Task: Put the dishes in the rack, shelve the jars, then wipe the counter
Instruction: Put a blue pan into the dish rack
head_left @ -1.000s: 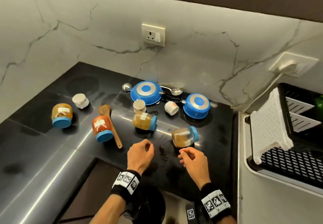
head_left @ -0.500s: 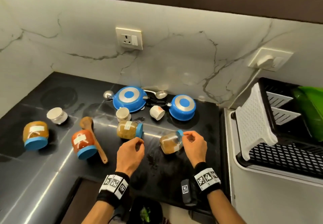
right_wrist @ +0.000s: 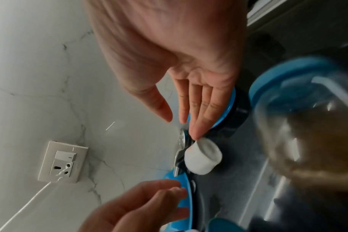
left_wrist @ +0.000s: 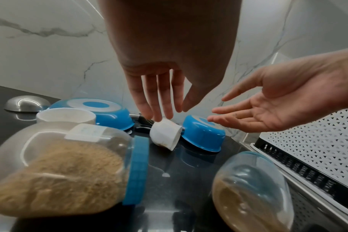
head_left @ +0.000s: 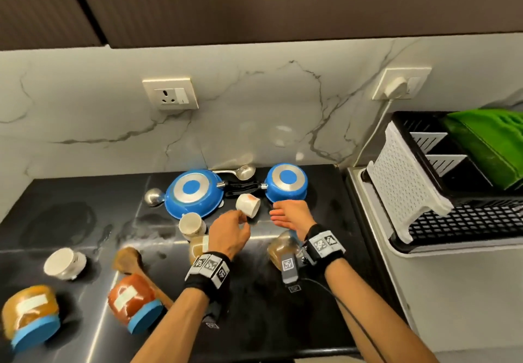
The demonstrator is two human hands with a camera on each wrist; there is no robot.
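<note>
Two hands converge on one small white cup [head_left: 248, 205] lying tipped on its side on the black counter [head_left: 85, 215], wedged between the two overturned blue pans [head_left: 195, 193], with the rack [head_left: 467, 221] off at three o'clock. Our left hand [head_left: 230, 234] reaches in from seven o'clock, fingers straight and slightly apart, tips just about touching the cup but not gripping it. Our right hand [head_left: 291, 215] sits at the cup's three o'clock, palm up, fingers spread, holding nothing. To do this well, we judge we should pinch the cup by its rim, lift it straight up clear of the pan handles, and keep our wrists above the jar [head_left: 283, 246] lying at six o'clock so nothing rolls.
</note>
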